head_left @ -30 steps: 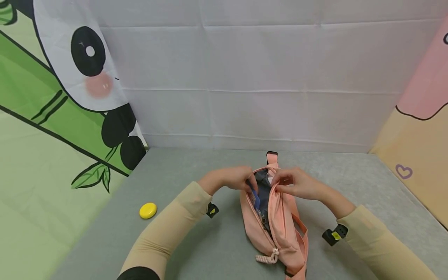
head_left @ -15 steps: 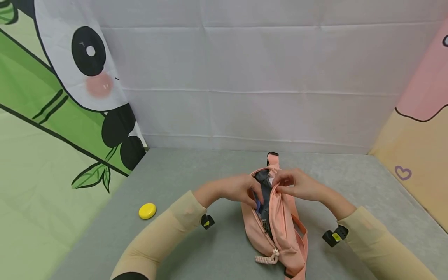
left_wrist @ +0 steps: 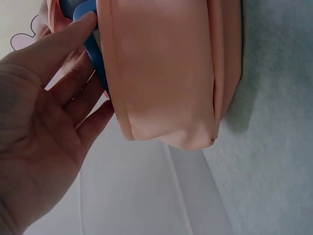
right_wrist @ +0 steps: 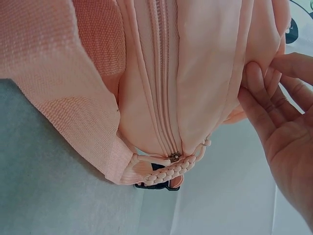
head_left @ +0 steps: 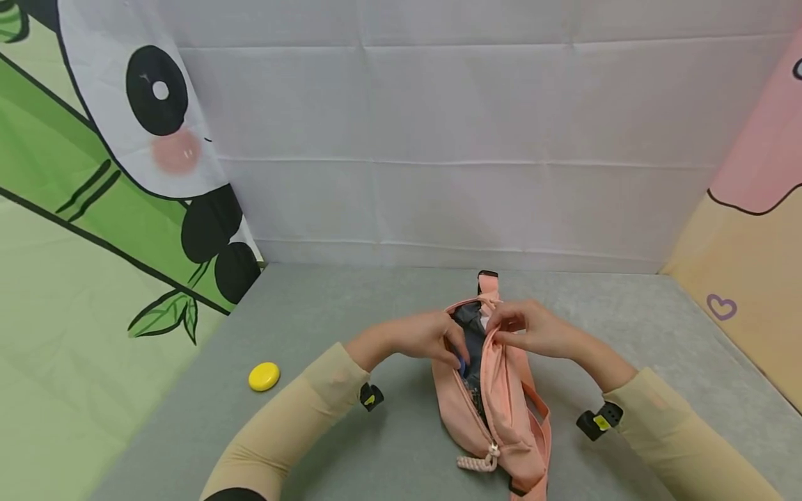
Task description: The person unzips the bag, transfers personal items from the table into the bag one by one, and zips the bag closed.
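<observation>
A peach waist bag (head_left: 516, 417) stands on the grey table with its zipped mouth wide and its dark lining (head_left: 470, 320) showing. My left hand (head_left: 429, 337) reaches over the near-left rim of the mouth. Its thumb and fingers pinch a blue plastic thing with a rounded edge (left_wrist: 95, 56), partly inside the bag; its lower part is hidden behind the fabric. On the opposite side, my right hand (head_left: 532, 330) pinches the folded rim of the bag and keeps it drawn aside. Thumb and fingertips bunch the cloth in the right wrist view.
A round yellow disc-like object (head_left: 264, 376) lies on the table to the left. The bag's strap (head_left: 539, 410) runs along its right side, and a braided zip pull (head_left: 479, 462) hangs at the front. A white cloth backdrop (head_left: 438, 139) rises behind the table.
My left hand has shifted slightly down and toward me along the rim, and the blue thing now shows less above the opening. My right hand has stayed in place.
</observation>
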### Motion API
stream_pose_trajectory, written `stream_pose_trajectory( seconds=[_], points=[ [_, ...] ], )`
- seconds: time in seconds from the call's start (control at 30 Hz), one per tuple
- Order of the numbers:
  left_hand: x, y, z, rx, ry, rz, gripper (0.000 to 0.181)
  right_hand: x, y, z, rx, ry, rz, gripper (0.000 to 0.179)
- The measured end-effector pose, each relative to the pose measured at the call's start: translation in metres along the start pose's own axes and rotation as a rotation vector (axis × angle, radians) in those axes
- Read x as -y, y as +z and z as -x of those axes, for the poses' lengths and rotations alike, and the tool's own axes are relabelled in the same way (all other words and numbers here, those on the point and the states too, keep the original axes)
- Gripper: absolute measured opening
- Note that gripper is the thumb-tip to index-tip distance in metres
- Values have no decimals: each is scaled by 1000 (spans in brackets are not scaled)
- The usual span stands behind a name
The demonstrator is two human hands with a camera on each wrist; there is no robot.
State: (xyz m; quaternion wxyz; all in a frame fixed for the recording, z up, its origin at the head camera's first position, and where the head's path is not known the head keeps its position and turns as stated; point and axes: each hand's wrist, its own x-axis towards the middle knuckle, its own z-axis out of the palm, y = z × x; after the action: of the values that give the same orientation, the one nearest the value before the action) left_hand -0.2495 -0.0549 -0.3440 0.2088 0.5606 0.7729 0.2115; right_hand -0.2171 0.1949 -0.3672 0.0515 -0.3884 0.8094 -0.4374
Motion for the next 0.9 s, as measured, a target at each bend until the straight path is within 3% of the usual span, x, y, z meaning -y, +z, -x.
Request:
stream_pose_trajectory(
  seconds=[0.2, 0.47, 0.9],
  points=[
    [-3, 4, 1, 15, -22, 28, 19, -2, 1, 0, -2, -7, 11, 10],
    [-9, 17, 5, -32, 100, 131, 14, -2, 1, 1, -3, -23, 10, 10],
    [-11, 28, 2, -43, 190, 156, 10, -5, 0, 1, -10, -27, 21, 11]
  ],
)
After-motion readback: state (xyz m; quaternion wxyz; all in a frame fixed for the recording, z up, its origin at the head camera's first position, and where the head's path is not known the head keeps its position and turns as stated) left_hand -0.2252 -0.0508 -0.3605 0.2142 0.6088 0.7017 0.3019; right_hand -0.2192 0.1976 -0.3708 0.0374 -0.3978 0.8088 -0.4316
